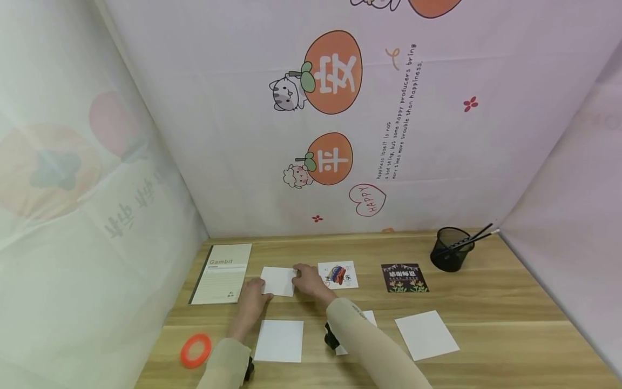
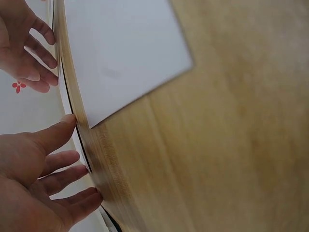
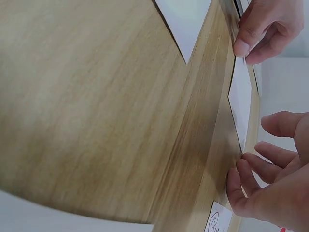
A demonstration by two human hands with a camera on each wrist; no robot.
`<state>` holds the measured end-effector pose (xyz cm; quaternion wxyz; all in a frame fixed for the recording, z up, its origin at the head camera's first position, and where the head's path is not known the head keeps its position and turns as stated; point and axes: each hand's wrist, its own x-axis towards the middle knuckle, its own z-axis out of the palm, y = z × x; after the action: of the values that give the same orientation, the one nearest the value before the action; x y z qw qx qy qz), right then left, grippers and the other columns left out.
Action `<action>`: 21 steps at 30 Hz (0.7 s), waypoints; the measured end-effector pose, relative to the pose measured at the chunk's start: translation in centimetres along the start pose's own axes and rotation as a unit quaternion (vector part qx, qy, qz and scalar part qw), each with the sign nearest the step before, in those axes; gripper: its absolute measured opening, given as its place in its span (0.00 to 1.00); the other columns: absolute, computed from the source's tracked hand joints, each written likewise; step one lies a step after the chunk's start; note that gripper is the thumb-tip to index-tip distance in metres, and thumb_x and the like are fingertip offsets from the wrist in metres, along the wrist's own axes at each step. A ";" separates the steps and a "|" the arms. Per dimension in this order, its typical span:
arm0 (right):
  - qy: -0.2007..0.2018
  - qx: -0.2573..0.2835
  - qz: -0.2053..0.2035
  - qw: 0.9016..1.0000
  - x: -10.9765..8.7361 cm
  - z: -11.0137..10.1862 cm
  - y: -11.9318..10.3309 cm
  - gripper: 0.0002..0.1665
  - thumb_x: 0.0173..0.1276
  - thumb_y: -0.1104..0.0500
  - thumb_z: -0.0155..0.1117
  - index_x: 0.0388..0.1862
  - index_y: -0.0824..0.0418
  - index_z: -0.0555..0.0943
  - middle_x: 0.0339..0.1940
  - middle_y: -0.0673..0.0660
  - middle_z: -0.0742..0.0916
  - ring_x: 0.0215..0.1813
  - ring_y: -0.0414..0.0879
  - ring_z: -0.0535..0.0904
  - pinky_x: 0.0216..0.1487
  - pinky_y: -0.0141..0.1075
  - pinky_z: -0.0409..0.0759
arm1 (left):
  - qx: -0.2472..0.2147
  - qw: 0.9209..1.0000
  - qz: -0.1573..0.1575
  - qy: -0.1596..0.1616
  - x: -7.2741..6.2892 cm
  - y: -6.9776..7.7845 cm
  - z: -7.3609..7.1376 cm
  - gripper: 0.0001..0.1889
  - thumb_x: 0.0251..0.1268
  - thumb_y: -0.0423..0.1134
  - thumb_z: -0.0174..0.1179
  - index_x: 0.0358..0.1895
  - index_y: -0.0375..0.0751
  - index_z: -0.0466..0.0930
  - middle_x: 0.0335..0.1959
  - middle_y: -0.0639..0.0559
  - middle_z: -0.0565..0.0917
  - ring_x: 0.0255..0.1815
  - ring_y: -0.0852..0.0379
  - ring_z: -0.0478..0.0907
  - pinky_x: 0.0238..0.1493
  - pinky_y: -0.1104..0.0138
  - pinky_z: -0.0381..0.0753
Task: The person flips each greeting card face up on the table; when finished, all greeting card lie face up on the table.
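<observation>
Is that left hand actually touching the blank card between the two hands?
Touching. The right wrist view shows it: the left hand has its thumb over one end of the blank card.

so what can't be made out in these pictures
All views: underside of the blank card at the left hand, turned away.
Head: white card partly hidden by the right sleeve.
Head: notebook fine print, too small.
Head: topmost orange wall drawing, cut by the top edge.
Right wrist: drawn-on card, cut by the bottom edge.
</observation>
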<state>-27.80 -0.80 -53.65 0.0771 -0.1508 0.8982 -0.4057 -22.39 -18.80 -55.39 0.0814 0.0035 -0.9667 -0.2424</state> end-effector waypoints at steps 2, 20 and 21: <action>-0.003 0.013 -0.001 1.000 0.0 -0.1 0.0 0.26 0.65 0.64 0.60 0.62 0.70 0.73 0.41 0.60 0.82 0.39 0.50 0.73 0.38 0.39 0.77 | 0.002 1.000 -0.001 0.001 0.0 0.0 0.0 0.22 0.52 0.35 0.71 0.48 0.25 0.78 0.50 0.31 0.80 0.54 0.34 0.74 0.58 0.49 0.74; 0.021 0.065 0.009 0.998 -0.2 0.0 -0.2 0.25 0.67 0.64 0.57 0.62 0.71 0.72 0.56 0.68 0.80 0.57 0.60 0.76 0.58 0.51 0.76 | 0.047 0.999 0.002 0.004 0.2 -0.5 0.6 0.22 0.55 0.42 0.70 0.49 0.30 0.81 0.56 0.32 0.77 0.57 0.32 0.71 0.54 0.44 0.76; 0.021 0.089 0.015 0.996 -0.2 0.0 -0.2 0.24 0.68 0.64 0.57 0.62 0.72 0.72 0.57 0.69 0.80 0.58 0.61 0.75 0.59 0.51 0.76 | 0.047 0.999 0.002 0.004 0.2 -0.6 0.7 0.22 0.54 0.42 0.70 0.49 0.30 0.81 0.56 0.32 0.76 0.57 0.32 0.71 0.54 0.44 0.76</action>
<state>-27.59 -0.84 -53.48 0.0771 -0.1212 0.8622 -0.4857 -22.68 -18.98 -56.20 0.0853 0.0065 -0.9768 -0.1965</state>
